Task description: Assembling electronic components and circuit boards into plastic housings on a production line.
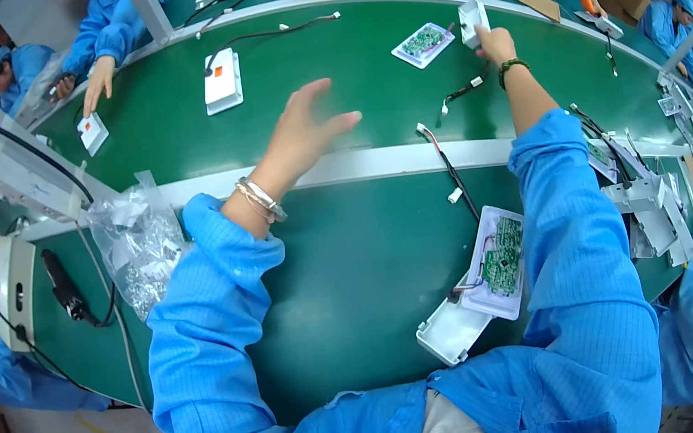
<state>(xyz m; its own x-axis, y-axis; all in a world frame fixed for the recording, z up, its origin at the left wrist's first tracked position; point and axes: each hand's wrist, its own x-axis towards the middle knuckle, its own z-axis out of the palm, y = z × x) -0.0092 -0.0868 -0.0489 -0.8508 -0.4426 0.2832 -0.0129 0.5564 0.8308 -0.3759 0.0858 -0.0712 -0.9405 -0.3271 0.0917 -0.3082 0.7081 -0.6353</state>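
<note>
Right hand (496, 44) is stretched far fwd, fingers closed on a small white housing (471, 16) at the far side of the green worktop (369, 240). Left hand (304, 131) hovers open, fingers spread, holding nothing, well left of it. Circuit board tray (424, 43) lies just left of the right hand, so right is nearer. Housing stands roughly upright.

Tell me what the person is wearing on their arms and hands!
Both arms wear bright blue sleeves with gathered cuffs. The left hand is bare, with silver bracelets at the wrist. The right hand is bare too, with a dark green bead bracelet.
</note>
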